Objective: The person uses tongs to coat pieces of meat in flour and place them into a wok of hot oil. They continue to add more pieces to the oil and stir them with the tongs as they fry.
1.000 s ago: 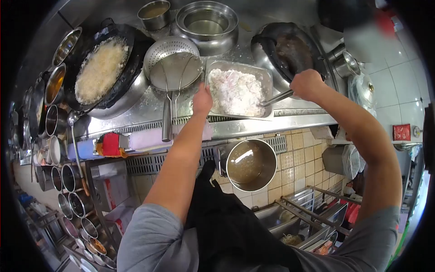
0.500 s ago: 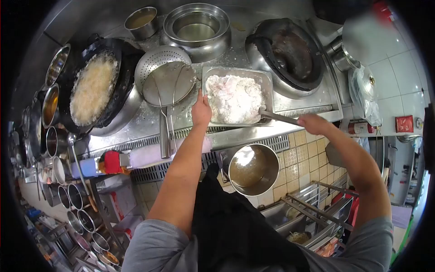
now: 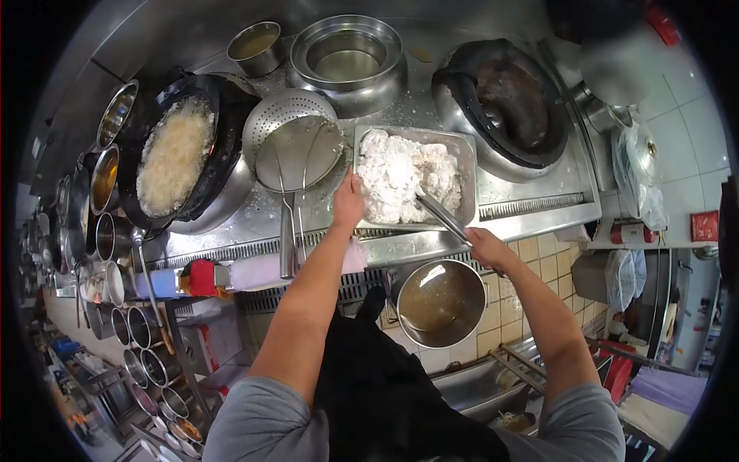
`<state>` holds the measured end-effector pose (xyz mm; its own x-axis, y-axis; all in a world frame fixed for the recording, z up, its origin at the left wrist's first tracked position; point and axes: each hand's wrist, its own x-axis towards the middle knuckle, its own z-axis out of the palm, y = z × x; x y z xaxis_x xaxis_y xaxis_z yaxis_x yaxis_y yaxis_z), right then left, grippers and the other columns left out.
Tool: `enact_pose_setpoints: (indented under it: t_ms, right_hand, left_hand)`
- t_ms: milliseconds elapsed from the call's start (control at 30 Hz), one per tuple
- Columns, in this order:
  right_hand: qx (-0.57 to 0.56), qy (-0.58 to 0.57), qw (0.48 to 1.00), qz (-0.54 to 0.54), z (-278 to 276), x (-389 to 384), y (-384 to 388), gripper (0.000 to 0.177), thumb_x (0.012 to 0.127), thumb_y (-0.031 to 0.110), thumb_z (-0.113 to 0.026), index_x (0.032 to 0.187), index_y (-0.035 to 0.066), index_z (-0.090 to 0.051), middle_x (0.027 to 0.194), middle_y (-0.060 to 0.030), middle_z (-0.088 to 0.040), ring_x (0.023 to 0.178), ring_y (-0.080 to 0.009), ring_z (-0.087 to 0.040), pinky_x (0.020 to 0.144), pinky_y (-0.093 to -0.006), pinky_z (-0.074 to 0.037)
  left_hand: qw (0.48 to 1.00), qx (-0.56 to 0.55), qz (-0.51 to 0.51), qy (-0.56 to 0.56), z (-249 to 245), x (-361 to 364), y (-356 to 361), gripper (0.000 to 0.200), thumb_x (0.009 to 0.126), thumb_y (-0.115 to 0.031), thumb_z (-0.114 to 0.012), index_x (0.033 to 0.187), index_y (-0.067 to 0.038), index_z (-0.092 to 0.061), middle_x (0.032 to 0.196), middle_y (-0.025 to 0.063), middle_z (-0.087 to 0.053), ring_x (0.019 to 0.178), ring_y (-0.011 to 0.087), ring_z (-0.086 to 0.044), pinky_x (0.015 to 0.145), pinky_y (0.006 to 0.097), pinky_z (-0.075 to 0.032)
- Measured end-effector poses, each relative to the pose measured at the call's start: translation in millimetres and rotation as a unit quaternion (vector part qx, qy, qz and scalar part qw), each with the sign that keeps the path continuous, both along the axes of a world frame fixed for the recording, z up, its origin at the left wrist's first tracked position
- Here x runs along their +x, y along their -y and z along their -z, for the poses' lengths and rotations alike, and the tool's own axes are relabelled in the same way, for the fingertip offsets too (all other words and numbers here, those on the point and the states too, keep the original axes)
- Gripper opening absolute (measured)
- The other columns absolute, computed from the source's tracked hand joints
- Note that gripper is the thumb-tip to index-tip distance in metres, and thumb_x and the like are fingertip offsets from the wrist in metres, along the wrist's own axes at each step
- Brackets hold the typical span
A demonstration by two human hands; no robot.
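Observation:
A rectangular metal tray sits at the counter's front edge, holding white, flour-coated lumps of food. My left hand is closed on the tray's left rim, thumb at the edge. In my right hand, fingers wrapped round it, is a long metal-handled utensil slanting down into the food; its working end is buried in the flour. The white mass is heaped to the left, with browner, lumpier pieces on the right and some bare tray along the right wall. Left of the tray lie a fine-mesh strainer and a perforated skimmer.
A wok of bubbling pale oil stands at left. Behind are a wide steel pot, a small pot and an unused-looking black-rimmed burner. A pot of cloudy liquid stands low before me.
My right hand has come left and closer to my body, carrying the utensil from the tray's lower right corner to its middle. The food is shifted leftward. The camera view has moved slightly.

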<state>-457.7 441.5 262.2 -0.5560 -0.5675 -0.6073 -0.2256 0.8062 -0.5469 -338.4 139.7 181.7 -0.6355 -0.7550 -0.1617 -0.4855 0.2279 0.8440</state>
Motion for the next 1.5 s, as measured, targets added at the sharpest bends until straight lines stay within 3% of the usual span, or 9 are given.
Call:
enact_pose_setpoints:
  t_ms: [67, 400, 633, 700, 800, 1133, 1300, 1400, 1500]
  right_hand:
    - [-0.062, 0.273, 0.944, 0.176, -1, 10, 9, 0.041, 0.096, 0.04, -0.034, 0.095, 0.003, -0.051, 0.054, -0.0037, -0.042, 0.035, -0.0106, -0.035, 0.032, -0.0275, -0.031]
    - [-0.164, 0.373, 0.871, 0.274, 19, 39, -34, 0.045, 0.095, 0.045, -0.033, 0.103, 0.004, -0.052, 0.052, -0.0006, -0.038, 0.033, -0.0075, -0.03, 0.03, -0.0228, -0.025]
    - [-0.219, 0.271, 0.879, 0.327, 51, 67, -63, 0.043, 0.094, 0.042, -0.039, 0.105, 0.004, -0.056, 0.056, -0.0065, -0.047, 0.039, -0.0141, -0.041, 0.036, -0.0293, -0.035]
    - [-0.159, -0.148, 0.954, 0.206, 56, 75, -57, 0.039, 0.091, 0.038, -0.045, 0.1, 0.002, -0.058, 0.069, -0.0173, -0.059, 0.058, -0.0291, -0.059, 0.055, -0.0403, -0.047]
    - [-0.069, -0.273, 0.953, 0.109, 25, 62, -29, 0.036, 0.088, 0.035, -0.048, 0.096, 0.003, -0.059, 0.085, -0.0216, -0.062, 0.084, -0.038, -0.059, 0.075, -0.0443, -0.046]
    - [0.038, -0.35, 0.926, 0.139, -50, 108, -15, 0.052, 0.081, 0.036, -0.059, 0.122, 0.008, -0.044, 0.099, -0.0232, -0.058, 0.091, -0.0406, -0.058, 0.074, -0.048, -0.047]
    - [0.033, -0.344, 0.926, 0.153, 7, 147, -28, 0.05, 0.083, 0.026, -0.057, 0.128, 0.009, -0.043, 0.1, -0.0257, -0.058, 0.09, -0.0428, -0.057, 0.075, -0.0482, -0.046]
    - [0.053, -0.352, 0.916, 0.184, -15, 159, -29, 0.048, 0.086, 0.029, -0.054, 0.131, 0.016, -0.041, 0.1, -0.0227, -0.058, 0.09, -0.0386, -0.058, 0.075, -0.0456, -0.047]
    - [0.008, -0.423, 0.884, 0.198, -4, 167, -41, 0.047, 0.085, 0.028, -0.054, 0.129, 0.015, -0.043, 0.1, -0.0229, -0.058, 0.091, -0.0385, -0.057, 0.076, -0.0444, -0.047]
  left_hand:
    - [0.999, -0.026, 0.005, -0.03, 9, -2, 5, 0.042, 0.095, -0.031, -0.035, 0.131, -0.011, -0.042, 0.099, 0.023, -0.059, 0.094, 0.0381, -0.056, 0.081, 0.0427, -0.043]
    - [0.991, -0.064, 0.077, 0.091, -4, 19, 16, 0.042, 0.093, -0.031, -0.036, 0.128, -0.011, -0.046, 0.114, 0.0243, -0.054, 0.103, 0.0389, -0.053, 0.087, 0.0435, -0.042]
    - [0.978, -0.107, 0.156, -0.087, -68, 130, -30, 0.038, 0.09, -0.022, -0.049, 0.125, -0.009, -0.049, 0.097, 0.0162, -0.06, 0.085, 0.0286, -0.059, 0.079, 0.0349, -0.046]
    - [0.98, -0.025, 0.181, -0.077, -72, 172, -44, 0.035, 0.09, -0.02, -0.049, 0.123, -0.008, -0.05, 0.095, 0.0139, -0.061, 0.084, 0.0235, -0.06, 0.077, 0.033, -0.047]
    - [0.969, 0.127, 0.209, -0.025, -74, 227, -67, 0.03, 0.091, -0.019, -0.048, 0.118, -0.006, -0.053, 0.091, 0.012, -0.062, 0.083, 0.0182, -0.061, 0.076, 0.0307, -0.048]
    - [0.939, 0.047, 0.205, 0.271, 62, 378, -58, 0.037, 0.084, -0.037, -0.054, 0.105, -0.008, -0.062, 0.106, 0.0151, -0.061, 0.101, 0.0329, -0.057, 0.087, 0.0395, -0.044]
    - [0.936, 0.22, 0.085, 0.26, 153, 474, -27, 0.039, 0.082, -0.038, -0.054, 0.099, -0.004, -0.063, 0.085, 0.0143, -0.066, 0.073, 0.0256, -0.064, 0.066, 0.0371, -0.051]
    - [0.916, 0.119, 0.29, 0.252, 147, 512, -5, 0.037, 0.082, -0.035, -0.051, 0.097, -0.003, -0.063, 0.078, 0.0115, -0.065, 0.061, 0.0196, -0.063, 0.053, 0.0333, -0.049]
    - [0.922, 0.238, 0.056, 0.3, 129, 503, 14, 0.033, 0.088, -0.03, -0.05, 0.108, -0.004, -0.057, 0.092, 0.0115, -0.064, 0.065, 0.0219, -0.062, 0.055, 0.035, -0.05]
